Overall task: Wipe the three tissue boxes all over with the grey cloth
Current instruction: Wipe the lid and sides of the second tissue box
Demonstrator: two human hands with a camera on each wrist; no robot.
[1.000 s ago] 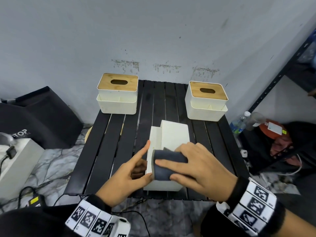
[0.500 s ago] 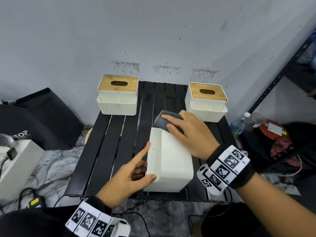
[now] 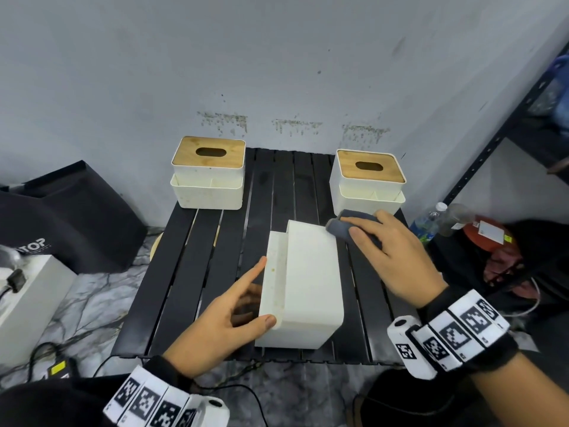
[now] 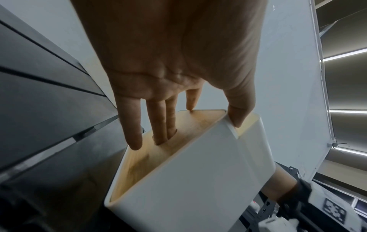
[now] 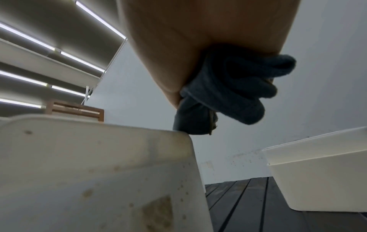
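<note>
A white tissue box [image 3: 311, 282] lies on its side in the middle of the black slatted table [image 3: 191, 272]. My left hand [image 3: 252, 298] grips its left side, thumb on the near corner. In the left wrist view two fingers [image 4: 164, 131] reach into the wooden lid [image 4: 151, 157]. My right hand [image 3: 385, 251] holds the bunched grey cloth [image 3: 340, 227] against the box's far right corner; the cloth [image 5: 228, 91] touches the stained box [image 5: 99, 172] at its edge. Two more tissue boxes stand upright at the back, one left [image 3: 209, 177] and one right [image 3: 369, 183].
The wall runs close behind the table. On the floor are a black bag [image 3: 70, 217] and a white case [image 3: 30, 303] to the left, with cables near the front. Bottles [image 3: 431, 220] and a dark metal shelf [image 3: 492, 134] are on the right.
My right hand has carried the cloth from the near end of the lying box across its top to the far end, then to its far right corner. The left hand has not moved.
</note>
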